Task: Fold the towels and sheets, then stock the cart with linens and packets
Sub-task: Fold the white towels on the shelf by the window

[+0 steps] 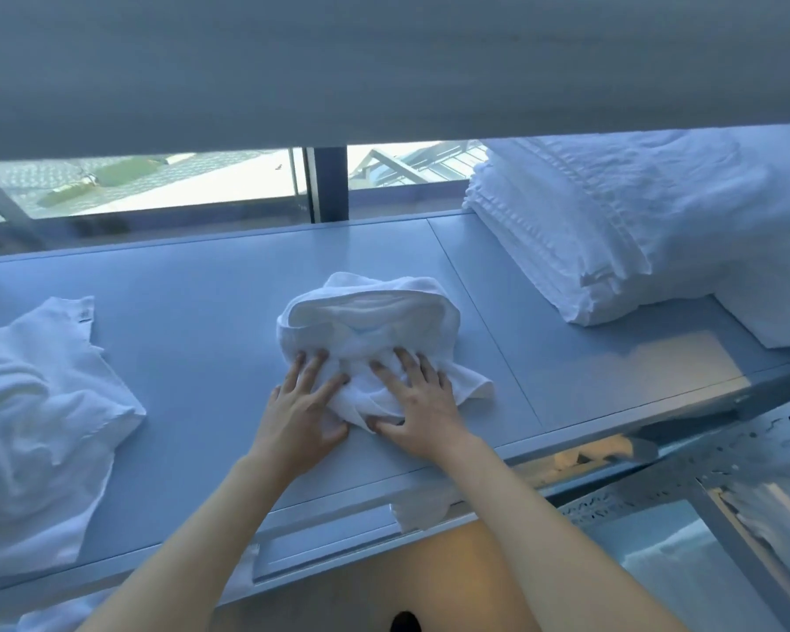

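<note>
A small white towel (370,312) lies bunched in a loose roll in the middle of the grey counter (192,321). My left hand (304,408) and my right hand (423,399) lie side by side on its near end, fingers spread and pressing the cloth flat. A corner of the towel sticks out to the right of my right hand. A crumpled white sheet (37,431) lies on the counter at the left. A tall stack of folded white linens (635,221) stands at the back right.
A window (156,184) runs behind the counter, under a lowered grey blind (384,61). A perforated metal cart frame (712,458) with white linens inside stands at the lower right. A scrap of white cloth (423,508) hangs over the counter's front edge.
</note>
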A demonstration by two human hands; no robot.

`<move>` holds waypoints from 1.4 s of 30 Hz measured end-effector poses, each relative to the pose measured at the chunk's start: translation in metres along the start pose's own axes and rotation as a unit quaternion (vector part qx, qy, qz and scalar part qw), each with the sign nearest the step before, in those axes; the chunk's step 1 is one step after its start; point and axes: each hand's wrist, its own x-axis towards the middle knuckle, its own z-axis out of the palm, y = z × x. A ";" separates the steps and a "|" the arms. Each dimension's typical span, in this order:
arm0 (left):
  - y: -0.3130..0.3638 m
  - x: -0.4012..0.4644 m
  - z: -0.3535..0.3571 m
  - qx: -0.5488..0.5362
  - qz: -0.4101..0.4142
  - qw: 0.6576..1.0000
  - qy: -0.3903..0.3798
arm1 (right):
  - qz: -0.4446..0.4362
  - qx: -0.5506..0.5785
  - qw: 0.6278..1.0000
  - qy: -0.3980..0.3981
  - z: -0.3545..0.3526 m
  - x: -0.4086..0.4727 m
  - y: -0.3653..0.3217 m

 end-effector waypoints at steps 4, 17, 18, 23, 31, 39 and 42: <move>-0.034 -0.038 -0.014 -0.006 -0.008 1.000 0.007 | -0.009 -0.005 1.000 0.018 0.018 -0.013 -0.047; -0.090 -0.103 -0.044 -0.042 0.019 0.999 -0.004 | -0.022 0.006 0.998 0.066 0.010 -0.050 -0.143; -0.092 -0.105 -0.046 -0.053 0.028 0.998 -0.003 | -0.041 0.007 0.994 0.106 0.002 -0.049 -0.147; -0.091 -0.116 -0.056 -0.105 0.085 0.991 -0.017 | -0.153 0.073 0.968 0.183 -0.052 -0.008 -0.161; -0.070 -0.121 -0.071 -0.128 -0.056 0.985 0.101 | -0.172 0.035 0.984 -0.039 -0.063 0.088 -0.147; -0.044 -0.106 -0.052 -0.052 -0.226 0.966 0.118 | -0.164 0.089 0.979 -0.084 -0.008 0.076 -0.118; -0.040 -0.095 -0.057 -0.002 -0.234 0.960 0.156 | -0.169 0.113 0.978 -0.035 -0.015 0.065 -0.105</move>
